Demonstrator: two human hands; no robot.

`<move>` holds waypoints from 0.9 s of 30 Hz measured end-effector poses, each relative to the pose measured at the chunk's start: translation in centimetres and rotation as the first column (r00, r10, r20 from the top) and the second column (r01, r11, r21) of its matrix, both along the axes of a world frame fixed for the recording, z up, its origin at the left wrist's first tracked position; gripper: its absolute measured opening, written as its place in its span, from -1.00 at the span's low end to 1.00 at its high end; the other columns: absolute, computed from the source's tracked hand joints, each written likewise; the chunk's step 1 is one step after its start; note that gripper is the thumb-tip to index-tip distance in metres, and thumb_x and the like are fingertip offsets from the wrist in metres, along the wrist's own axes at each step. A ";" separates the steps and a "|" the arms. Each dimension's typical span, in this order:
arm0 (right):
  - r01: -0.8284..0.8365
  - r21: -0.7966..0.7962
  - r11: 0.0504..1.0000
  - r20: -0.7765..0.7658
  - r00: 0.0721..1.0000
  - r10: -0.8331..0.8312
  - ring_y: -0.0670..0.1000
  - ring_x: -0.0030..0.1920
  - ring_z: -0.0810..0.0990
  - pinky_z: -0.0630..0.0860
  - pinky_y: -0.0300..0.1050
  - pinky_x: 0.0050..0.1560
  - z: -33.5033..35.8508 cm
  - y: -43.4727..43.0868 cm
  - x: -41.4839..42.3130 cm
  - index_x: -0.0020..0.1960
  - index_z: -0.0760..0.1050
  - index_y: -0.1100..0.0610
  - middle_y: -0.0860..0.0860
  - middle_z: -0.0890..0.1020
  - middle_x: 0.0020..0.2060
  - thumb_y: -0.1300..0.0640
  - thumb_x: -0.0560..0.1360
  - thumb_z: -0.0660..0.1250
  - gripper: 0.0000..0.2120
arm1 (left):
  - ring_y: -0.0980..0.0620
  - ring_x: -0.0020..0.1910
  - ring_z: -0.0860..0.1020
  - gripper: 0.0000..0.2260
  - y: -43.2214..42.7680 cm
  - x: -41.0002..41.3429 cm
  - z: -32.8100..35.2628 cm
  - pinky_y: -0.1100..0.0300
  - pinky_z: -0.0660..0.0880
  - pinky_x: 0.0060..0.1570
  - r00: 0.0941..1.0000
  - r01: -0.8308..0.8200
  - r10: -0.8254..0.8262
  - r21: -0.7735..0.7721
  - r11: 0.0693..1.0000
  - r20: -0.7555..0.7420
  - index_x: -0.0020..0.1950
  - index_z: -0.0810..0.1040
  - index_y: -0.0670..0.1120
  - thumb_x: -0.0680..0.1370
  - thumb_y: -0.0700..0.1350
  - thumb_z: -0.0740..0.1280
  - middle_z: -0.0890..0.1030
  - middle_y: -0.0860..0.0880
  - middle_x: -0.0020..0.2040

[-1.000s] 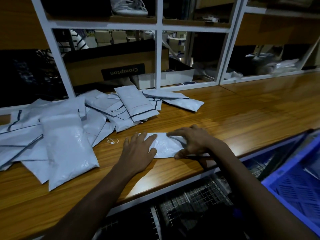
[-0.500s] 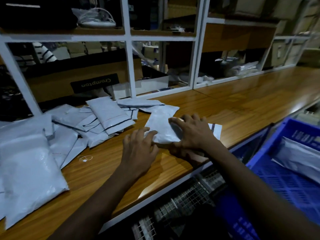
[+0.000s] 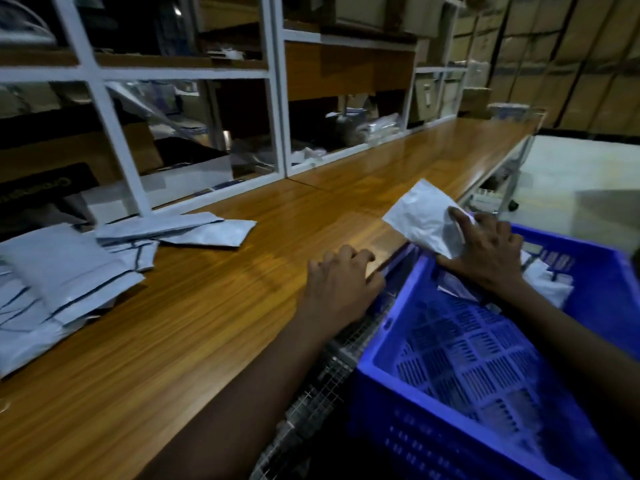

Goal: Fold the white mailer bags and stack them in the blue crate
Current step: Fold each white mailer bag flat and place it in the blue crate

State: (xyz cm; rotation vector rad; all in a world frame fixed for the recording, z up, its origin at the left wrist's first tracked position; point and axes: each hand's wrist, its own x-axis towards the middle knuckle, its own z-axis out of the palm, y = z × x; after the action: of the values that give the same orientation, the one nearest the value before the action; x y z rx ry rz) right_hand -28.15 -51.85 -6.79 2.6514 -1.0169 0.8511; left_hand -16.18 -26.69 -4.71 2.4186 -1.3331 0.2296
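Note:
My right hand (image 3: 485, 254) grips a folded white mailer bag (image 3: 422, 218) and holds it over the near-left corner of the blue crate (image 3: 408, 344), which stands below the counter's front edge at the right. More white bags (image 3: 547, 282) lie inside the crate at its far side. My left hand (image 3: 341, 285) rests on the wooden counter's front edge with fingers loosely curled, holding nothing. A pile of unfolded white mailer bags (image 3: 69, 271) lies on the counter at the left.
The long wooden counter (image 3: 242, 306) runs away to the right. White-framed shelves (image 3: 273, 98) with boxes and packets stand behind it. A wire mesh rack (image 3: 311, 410) sits under the counter beside the crate. Stacked cartons line the far right wall.
My right hand has lifted the folded bag off the counter and carried it right to the crate. The left hand let go of it and stayed at the counter edge. The view swung right.

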 end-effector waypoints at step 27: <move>0.170 0.019 0.985 -0.412 0.899 -0.147 0.40 0.38 0.30 0.19 0.46 0.30 -13.0 -7.9 -3.8 0.55 0.16 -0.12 0.29 0.36 0.43 -0.36 0.34 0.39 -0.11 | -0.10 0.19 0.43 -0.78 -6.5 -1.2 -1.0 -0.06 0.19 0.12 0.980 0.092 -0.091 0.000 0.996 0.177 0.13 0.67 0.07 0.57 0.00 0.28 0.60 0.06 0.12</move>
State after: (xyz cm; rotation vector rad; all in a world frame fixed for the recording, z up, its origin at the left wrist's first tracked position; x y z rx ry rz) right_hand -31.94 -59.74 -19.80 2.5821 -1.1297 0.2161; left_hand -17.41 -33.21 -5.74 2.3689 -1.5125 0.4334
